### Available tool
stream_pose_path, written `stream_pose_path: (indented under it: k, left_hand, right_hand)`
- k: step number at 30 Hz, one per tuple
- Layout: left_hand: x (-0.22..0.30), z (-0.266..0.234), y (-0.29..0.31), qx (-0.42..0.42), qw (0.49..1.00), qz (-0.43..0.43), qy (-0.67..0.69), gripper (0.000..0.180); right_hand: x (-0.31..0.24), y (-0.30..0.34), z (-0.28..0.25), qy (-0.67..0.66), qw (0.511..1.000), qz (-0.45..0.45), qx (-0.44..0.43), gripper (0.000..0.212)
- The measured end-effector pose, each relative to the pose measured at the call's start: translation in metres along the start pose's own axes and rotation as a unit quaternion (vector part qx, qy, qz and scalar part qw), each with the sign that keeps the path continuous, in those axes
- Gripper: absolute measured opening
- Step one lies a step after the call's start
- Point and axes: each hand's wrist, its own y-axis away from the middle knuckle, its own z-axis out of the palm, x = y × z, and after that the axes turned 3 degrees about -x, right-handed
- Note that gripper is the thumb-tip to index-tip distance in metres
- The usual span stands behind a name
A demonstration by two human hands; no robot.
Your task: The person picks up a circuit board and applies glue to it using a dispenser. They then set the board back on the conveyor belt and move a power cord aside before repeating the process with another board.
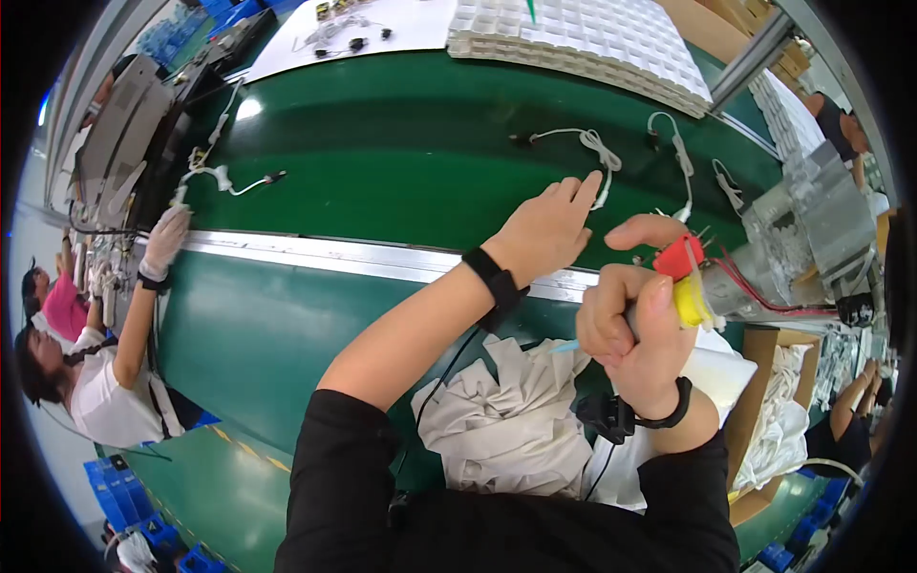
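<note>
My left hand reaches over the green belt with its fingers stretched out. Its fingertips meet or nearly meet a white coiled cable with a dark end; whether they touch I cannot tell. Closer to me on the right, my right hand is wrapped round a grey tube-shaped tool with a pale blue pointed tip. A yellow band and a red block with thin wires sit on this tool, just beyond my fingers. Two more white cables lie farther right on the belt.
Crumpled white cloth lies before me, beside a cardboard box of white material. Stacked white trays stand beyond the belt. A plastic-covered machine is at right. Leftward, a co-worker's gloved hand is near another cable.
</note>
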Motion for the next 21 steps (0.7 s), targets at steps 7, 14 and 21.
stream_pose_path:
  k: [7, 14, 21]
  left_hand:
    - [-0.045, -0.126, 0.069, 0.039, 0.995, -0.076, -0.046, 0.036]
    - [-0.192, -0.241, 0.196, 0.048, 0.888, -0.258, -0.379, 0.035]
    - [-0.227, -0.269, 0.224, -0.112, 0.829, -0.381, -0.394, 0.038]
  right_hand:
    - [-0.006, 0.004, -0.002, 0.015, 1.0, -0.024, -0.01, 0.045]
    - [-0.004, 0.006, 0.019, -0.007, 1.0, -0.027, -0.006, 0.042]
    - [-0.005, 0.006, 0.033, 0.003, 0.999, -0.038, -0.006, 0.04]
